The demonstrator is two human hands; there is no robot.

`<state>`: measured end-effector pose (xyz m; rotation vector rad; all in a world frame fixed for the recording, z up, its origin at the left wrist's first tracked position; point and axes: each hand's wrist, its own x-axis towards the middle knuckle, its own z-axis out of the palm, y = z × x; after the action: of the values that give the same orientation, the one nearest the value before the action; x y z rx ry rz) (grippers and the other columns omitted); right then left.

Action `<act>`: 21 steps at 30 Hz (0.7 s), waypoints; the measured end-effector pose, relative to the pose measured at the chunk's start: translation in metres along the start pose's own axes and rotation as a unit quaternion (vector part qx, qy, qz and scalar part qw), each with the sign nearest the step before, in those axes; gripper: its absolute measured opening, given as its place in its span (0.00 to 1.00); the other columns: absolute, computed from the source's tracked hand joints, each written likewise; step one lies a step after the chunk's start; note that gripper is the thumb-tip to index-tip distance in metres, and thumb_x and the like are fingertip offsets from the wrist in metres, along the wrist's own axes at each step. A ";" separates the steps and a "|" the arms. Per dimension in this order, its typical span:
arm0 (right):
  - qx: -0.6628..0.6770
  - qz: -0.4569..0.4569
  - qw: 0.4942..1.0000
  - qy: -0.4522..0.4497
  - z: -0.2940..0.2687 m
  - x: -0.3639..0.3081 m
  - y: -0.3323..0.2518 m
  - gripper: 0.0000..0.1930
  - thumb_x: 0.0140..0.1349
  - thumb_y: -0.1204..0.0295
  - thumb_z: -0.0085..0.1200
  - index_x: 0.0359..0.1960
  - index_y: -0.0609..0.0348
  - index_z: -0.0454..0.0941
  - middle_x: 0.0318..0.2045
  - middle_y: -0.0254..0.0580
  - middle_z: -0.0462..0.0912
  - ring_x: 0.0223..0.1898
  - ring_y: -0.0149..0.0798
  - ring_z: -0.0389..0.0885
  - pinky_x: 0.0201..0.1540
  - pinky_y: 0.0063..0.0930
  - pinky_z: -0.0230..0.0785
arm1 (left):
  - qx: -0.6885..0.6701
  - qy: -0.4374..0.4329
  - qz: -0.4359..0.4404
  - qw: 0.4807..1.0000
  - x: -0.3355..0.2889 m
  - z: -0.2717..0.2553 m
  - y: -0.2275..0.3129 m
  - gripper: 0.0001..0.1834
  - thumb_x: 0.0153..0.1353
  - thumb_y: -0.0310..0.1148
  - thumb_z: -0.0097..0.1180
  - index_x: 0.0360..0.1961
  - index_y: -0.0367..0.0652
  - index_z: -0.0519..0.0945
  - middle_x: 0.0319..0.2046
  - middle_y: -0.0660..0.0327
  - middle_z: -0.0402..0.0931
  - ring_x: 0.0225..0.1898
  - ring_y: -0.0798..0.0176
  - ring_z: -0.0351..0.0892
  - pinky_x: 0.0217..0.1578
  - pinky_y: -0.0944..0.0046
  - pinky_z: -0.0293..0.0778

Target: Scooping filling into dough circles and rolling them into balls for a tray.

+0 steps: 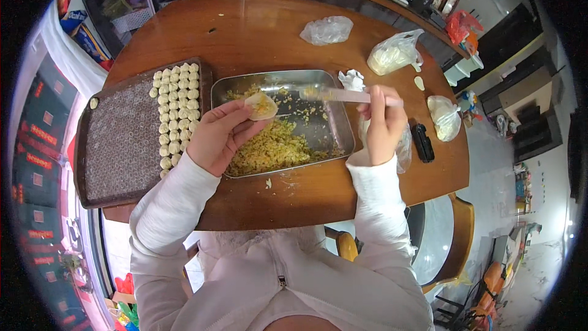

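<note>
Between the fingers of my left hand rests a round dough wrapper with yellowish filling on it. My right hand grips the handle end of a pale, flat spatula; its blade points left and has bits of filling on it. Both hands hover over a rectangular metal tray. Chopped yellow-green filling is heaped along the tray's near left part, with scattered crumbs elsewhere in it. To the left, a dark tray carries rows of small pleated dumplings, and one lies apart at its left edge.
Plastic bags of dough wrappers stand at the right of the wooden table. A crumpled clear bag lies at the back. Nearby are a white tissue, a black object and a loose wrapper. A chair stands at the near right.
</note>
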<state>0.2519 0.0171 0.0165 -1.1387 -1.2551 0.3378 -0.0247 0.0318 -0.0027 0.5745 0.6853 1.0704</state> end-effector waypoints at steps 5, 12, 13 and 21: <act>0.021 0.226 0.960 -0.166 -0.029 0.023 0.033 0.13 0.69 0.63 0.53 0.33 0.59 0.81 0.23 0.32 0.79 0.21 0.21 0.70 0.25 0.15 0.61 | -0.008 -0.021 -0.007 1.000 -0.004 0.004 0.000 0.12 0.66 0.21 0.49 0.49 0.28 0.75 0.48 0.48 0.78 0.50 0.51 0.81 0.51 0.63 0.81; -0.196 0.138 0.963 -0.120 -0.056 0.037 0.065 0.15 0.64 0.59 0.58 0.31 0.59 0.83 0.29 0.36 0.84 0.24 0.33 0.75 0.31 0.26 0.67 | 0.044 -0.049 -0.025 0.998 -0.006 0.007 -0.004 0.14 0.65 0.21 0.49 0.51 0.27 0.74 0.49 0.48 0.78 0.51 0.52 0.80 0.52 0.64 0.80; -0.295 0.069 0.948 -0.093 -0.060 0.038 0.075 0.14 0.62 0.60 0.59 0.30 0.58 0.83 0.29 0.38 0.84 0.24 0.38 0.76 0.31 0.29 0.68 | 0.056 -0.050 -0.031 0.997 -0.007 0.011 -0.004 0.14 0.65 0.21 0.49 0.51 0.27 0.74 0.49 0.47 0.78 0.51 0.51 0.80 0.52 0.63 0.80; -0.135 -0.230 0.931 -0.251 0.026 -0.009 -0.026 0.10 0.51 0.70 0.65 0.37 0.51 0.85 0.35 0.35 0.79 0.42 0.40 0.75 0.51 0.35 0.56 | 0.087 -0.113 -0.071 0.987 -0.011 0.010 -0.006 0.15 0.66 0.24 0.51 0.51 0.28 0.76 0.48 0.52 0.79 0.51 0.57 0.80 0.54 0.66 0.78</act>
<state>0.2167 0.0113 0.0299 -0.9720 -2.0241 0.1003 -0.0173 0.0181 0.0017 0.7735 0.6145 0.8031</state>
